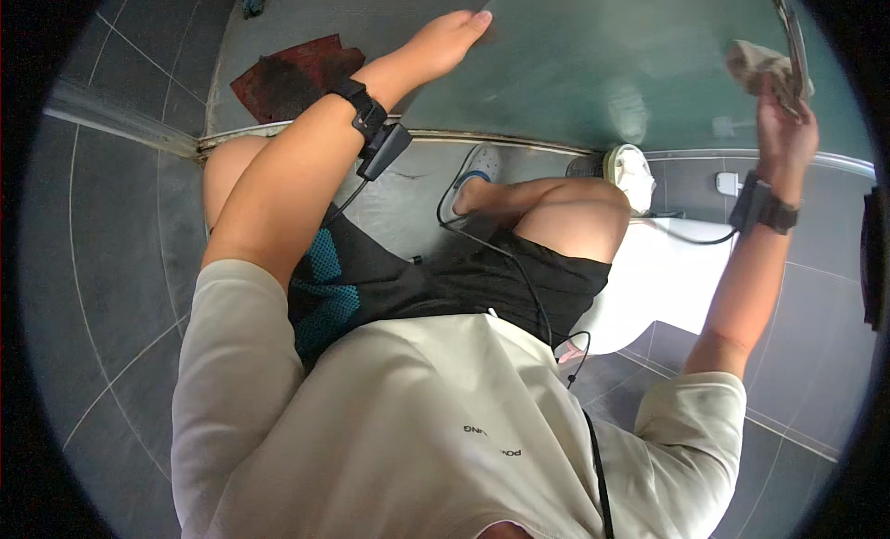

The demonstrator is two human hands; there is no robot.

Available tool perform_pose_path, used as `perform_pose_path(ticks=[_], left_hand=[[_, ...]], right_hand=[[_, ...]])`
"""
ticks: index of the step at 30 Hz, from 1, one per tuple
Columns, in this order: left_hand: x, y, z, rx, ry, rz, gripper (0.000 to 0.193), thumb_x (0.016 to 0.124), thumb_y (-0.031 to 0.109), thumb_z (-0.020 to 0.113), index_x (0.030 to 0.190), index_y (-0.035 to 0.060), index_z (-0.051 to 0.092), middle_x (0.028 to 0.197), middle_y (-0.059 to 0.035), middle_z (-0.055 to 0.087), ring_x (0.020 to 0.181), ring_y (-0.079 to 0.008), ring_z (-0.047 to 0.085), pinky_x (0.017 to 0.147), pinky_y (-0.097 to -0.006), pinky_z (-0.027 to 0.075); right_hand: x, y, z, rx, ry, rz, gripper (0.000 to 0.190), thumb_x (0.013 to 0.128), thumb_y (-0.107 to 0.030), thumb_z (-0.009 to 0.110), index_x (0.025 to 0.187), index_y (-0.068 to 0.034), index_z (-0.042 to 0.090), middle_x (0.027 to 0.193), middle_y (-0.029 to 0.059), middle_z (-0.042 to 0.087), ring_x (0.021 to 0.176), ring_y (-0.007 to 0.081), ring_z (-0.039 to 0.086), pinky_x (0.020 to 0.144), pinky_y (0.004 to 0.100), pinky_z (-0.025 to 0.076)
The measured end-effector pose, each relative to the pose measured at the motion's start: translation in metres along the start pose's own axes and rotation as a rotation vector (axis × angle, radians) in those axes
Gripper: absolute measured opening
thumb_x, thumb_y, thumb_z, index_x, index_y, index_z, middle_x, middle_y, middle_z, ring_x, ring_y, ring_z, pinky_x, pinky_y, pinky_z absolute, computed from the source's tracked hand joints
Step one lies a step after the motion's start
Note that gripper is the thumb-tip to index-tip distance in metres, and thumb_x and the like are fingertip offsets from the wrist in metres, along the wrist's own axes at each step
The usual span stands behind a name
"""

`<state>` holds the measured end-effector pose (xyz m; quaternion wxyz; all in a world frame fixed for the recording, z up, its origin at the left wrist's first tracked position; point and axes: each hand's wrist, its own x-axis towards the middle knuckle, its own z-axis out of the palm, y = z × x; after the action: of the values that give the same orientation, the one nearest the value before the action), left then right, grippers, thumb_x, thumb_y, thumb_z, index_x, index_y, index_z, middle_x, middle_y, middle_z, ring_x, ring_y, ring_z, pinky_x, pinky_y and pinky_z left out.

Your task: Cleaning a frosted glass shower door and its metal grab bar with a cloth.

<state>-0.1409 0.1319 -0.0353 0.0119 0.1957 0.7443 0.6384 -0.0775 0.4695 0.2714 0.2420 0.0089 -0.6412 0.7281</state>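
Toward the top centre, my left hand (448, 44) is at the free edge of a greenish glass panel (556, 59), with the thumb lying over that edge. Its other fingers are mostly hidden and look blurred. My right hand (786, 132) is raised at the far right and holds a crumpled greyish cloth (754, 66). The cloth is pressed around a metal bar handle (797, 49) in front of the glass. Part of the cloth shows beyond the handle.
A dark red mat (295, 80) with a black stain lies on the floor at upper left. A metal track (500, 140) runs below the glass. Beside my knee stands a lined waste bin (631, 177), with a white toilet (660, 275) to the right. Cables hang from both wrist devices.
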Motion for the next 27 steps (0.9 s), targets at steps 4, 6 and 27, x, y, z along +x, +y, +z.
perform_pose_path(ticks=[4, 6, 27], left_hand=[[-0.001, 0.008, 0.003, 0.034, 0.035, -0.023, 0.054, 0.098, 0.047, 0.043, 0.102, -0.0045, 0.059, 0.089, -0.0141, 0.063, 0.084, -0.0243, 0.059, 0.076, -0.0359, 0.046], [-0.003, 0.009, -0.002, 0.035, 0.03, -0.04, 0.052, 0.097, 0.045, 0.045, 0.099, -0.0043, 0.059, 0.089, -0.0166, 0.062, 0.084, -0.026, 0.059, 0.076, -0.0368, 0.045], [-0.024, -0.002, -0.039, 0.054, 0.111, -0.136, 0.053, 0.1, 0.043, 0.039, 0.112, -0.0059, 0.056, 0.105, -0.02, 0.063, 0.1, -0.0291, 0.059, 0.09, -0.0361, 0.043]], right_hand=[[0.018, -0.018, 0.008, 0.054, 0.084, 0.083, 0.044, 0.092, -0.002, 0.025, 0.131, 0.015, 0.036, 0.133, 0.0289, 0.042, 0.126, 0.039, 0.042, 0.111, 0.0515, 0.033], [0.001, -0.006, 0.025, -0.001, 0.081, 0.006, 0.042, 0.094, -0.003, 0.025, 0.13, 0.014, 0.037, 0.131, 0.028, 0.044, 0.123, 0.0363, 0.044, 0.11, 0.0491, 0.036], [-0.023, 0.096, 0.034, -0.451, -0.087, -0.384, 0.039, 0.099, -0.018, 0.045, 0.134, -0.004, 0.039, 0.126, 0.0114, 0.05, 0.114, 0.0234, 0.049, 0.099, 0.0374, 0.038]])
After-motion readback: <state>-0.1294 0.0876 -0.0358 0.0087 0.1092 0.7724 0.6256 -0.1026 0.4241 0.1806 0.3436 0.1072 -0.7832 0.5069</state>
